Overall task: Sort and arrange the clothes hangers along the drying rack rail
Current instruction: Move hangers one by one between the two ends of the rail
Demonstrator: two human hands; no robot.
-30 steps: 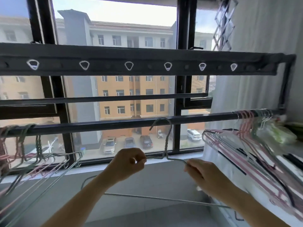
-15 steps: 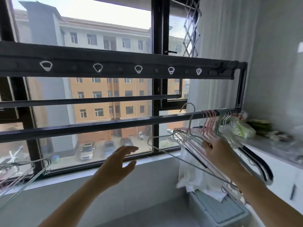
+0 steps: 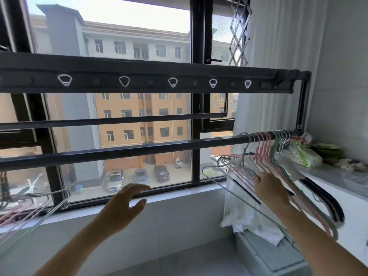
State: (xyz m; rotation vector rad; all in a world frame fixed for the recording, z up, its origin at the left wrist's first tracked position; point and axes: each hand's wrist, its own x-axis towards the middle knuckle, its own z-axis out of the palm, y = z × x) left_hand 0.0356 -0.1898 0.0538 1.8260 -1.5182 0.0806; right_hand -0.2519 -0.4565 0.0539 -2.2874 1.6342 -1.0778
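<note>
Grey wire under the right fingers (image 3: 257,179): they are curled round the upper arm of the thin grey wire hanger (image 3: 246,147), and the right hand (image 3: 271,191) sits just below the dark metal drying rack rail (image 3: 139,150). The hanger's hook is over the rail near its right end, body tilted.

Just beyond that hook along the rail, towards the end bracket, is a pack of pink plastic hangers (image 3: 262,148) with pale green-grey ones, all hooked on and touching each other. A black hanger (image 3: 326,198) hangs lowest in that pack.

Left hand (image 3: 124,204): fingers straight and spread, palm down, holding nothing, in the air below the rail's middle.

Below the rail's left end is a bunch of thin wire hangers (image 3: 39,208); their hooks are out of frame.

Above the rail is a flat dark bar with white loop holes (image 3: 139,80).

Beyond the rail's right end is a white counter (image 3: 328,176) carrying a printed plastic bag (image 3: 302,156).

Under the rail's right end, white cloth (image 3: 245,216) lies draped over a grey slatted box (image 3: 268,253).
</note>
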